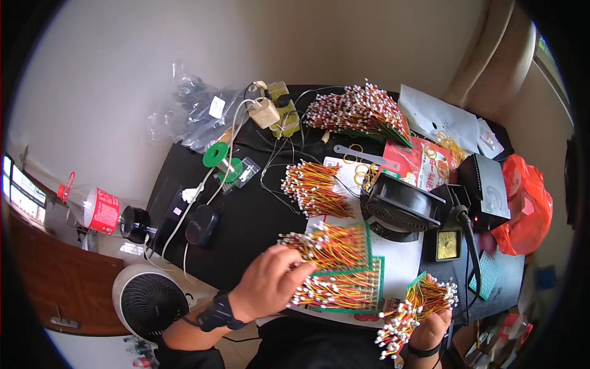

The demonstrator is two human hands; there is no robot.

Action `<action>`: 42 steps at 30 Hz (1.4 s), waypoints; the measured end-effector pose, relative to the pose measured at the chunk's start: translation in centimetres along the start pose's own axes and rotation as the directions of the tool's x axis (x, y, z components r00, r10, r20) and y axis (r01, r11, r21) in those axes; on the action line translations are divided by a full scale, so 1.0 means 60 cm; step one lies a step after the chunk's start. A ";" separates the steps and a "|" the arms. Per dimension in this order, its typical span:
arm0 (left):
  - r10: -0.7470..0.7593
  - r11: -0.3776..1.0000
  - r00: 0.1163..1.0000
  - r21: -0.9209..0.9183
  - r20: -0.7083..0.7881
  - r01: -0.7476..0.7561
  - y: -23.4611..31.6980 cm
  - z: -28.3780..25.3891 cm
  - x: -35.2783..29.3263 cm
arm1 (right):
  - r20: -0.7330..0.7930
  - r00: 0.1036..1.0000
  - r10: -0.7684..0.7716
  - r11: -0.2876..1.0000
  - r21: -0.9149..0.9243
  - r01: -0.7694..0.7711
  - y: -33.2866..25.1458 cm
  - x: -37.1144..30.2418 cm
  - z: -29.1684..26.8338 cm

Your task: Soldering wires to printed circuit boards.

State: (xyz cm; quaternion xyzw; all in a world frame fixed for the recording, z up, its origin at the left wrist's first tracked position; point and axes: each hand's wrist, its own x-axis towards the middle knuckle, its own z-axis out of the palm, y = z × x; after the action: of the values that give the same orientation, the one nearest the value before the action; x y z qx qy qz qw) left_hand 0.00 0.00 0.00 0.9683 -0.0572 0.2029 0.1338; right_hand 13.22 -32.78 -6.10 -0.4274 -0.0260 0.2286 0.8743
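Observation:
Two green circuit-board panels, an upper one [369,246] and a lower one [381,286], lie overlapping near the table's front edge. Rows of red and yellow wires with white connectors run left from both. My left hand [273,280], a dark watch on its wrist, is closed on the connector-end wires [307,249] of the upper panel. Farther right, my right hand [432,329] grips a wired green panel [418,281]. Its red and yellow wires fan out, and the connectors hang down to the left. The fingers beneath that bundle are partly hidden.
Beyond the panels lie a loose wire bundle [316,189] and a large wired stack [362,111]. A black fan [402,203], a soldering iron [470,234] and a sponge tray [448,245] stand right. A green solder spool [216,155] and cables occupy the left.

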 end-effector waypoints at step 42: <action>-0.590 0.808 0.807 0.031 0.024 0.589 -0.104 -0.084 -0.077 | -0.024 0.995 -0.096 0.576 -0.816 0.036 -0.013 -0.056 -0.193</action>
State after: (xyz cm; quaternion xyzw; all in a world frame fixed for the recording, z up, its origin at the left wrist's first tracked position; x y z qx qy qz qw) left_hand -5.05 7.67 1.08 0.9429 0.2459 0.1365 0.1782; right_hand 13.28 -43.13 -12.33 -0.7868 -0.1154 0.1444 0.5889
